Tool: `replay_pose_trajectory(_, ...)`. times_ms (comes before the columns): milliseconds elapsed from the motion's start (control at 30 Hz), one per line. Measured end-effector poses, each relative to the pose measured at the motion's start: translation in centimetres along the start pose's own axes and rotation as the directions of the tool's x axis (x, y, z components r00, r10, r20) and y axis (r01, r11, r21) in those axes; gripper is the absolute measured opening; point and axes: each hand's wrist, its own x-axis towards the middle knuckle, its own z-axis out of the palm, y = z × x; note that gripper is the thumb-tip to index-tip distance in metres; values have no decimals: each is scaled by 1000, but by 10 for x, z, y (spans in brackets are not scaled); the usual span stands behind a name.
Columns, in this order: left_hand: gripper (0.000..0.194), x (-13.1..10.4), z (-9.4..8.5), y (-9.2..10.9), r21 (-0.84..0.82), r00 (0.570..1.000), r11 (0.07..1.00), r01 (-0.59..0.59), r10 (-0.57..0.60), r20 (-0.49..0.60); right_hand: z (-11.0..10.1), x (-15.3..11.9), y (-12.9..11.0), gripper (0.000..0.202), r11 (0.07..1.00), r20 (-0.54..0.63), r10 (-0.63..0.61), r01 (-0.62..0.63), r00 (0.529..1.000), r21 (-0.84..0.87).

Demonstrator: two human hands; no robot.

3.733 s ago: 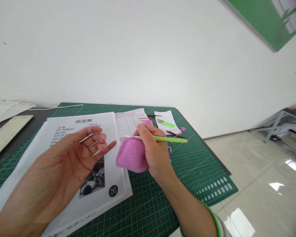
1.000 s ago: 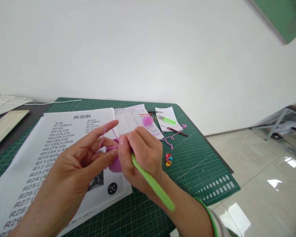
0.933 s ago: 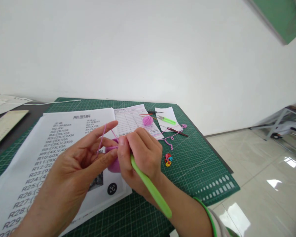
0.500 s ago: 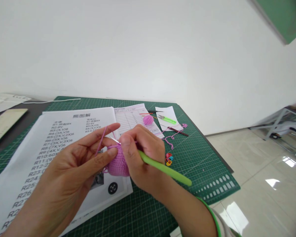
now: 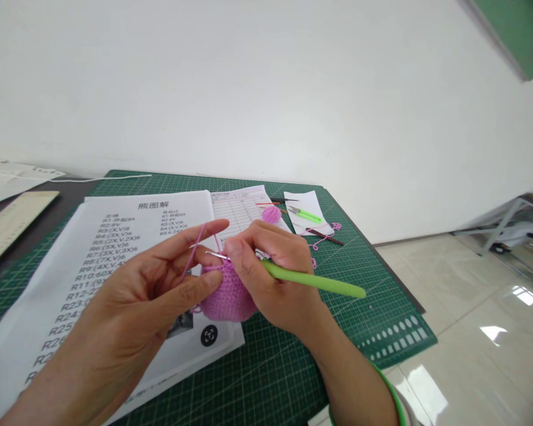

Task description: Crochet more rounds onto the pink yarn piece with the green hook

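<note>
A pink crocheted piece, rounded like a small cup, is pinched at its upper edge by my left hand. Pink yarn runs over the raised left index finger and down to the work. My right hand grips a crochet hook with a thick light-green handle, held much like a pen. Its thin metal tip lies at the top edge of the crochet, close to the left fingers. The right fingers hide part of the piece.
Printed pattern sheets lie under my hands on a green cutting mat. Farther back are a pink yarn ball, green-handled snips on white paper, and a dark stick. A ruler is at the left; a wall stands behind.
The hook's handle has swung up to a flatter angle, and its tip now shows above the edge. My right hand has turned with it; the view has shifted slightly.
</note>
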Motion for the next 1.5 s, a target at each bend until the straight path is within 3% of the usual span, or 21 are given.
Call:
replay_pose_trajectory(400,59,0,-3,-1,74,1000,997,27,-27,-6,4,-2,1,32,992,-83,-41,30,996,-122)
replay_pose_trajectory(667,59,-7,-3,3,134,993,988,77,-88,74,2,-4,-2,29,998,-119,-22,15,993,-60)
replay_pose_trajectory(800,59,-6,-7,1,111,991,991,79,-90,101,-7,-1,-4,32,998,30,25,-27,999,58)
replay_pose_trajectory(1000,55,-9,-7,3,109,983,992,61,-79,168,-24,2,-2,35,987,248,60,-95,967,131)
replay_pose_trajectory(1233,49,-7,-8,2,147,975,989,13,-45,216,-35,3,-4,30,985,329,38,-91,944,148)
replay_pose_trajectory(1500,51,-8,-4,-2,354,988,926,-132,96,118,-37,2,-3,33,998,394,2,22,919,-56)
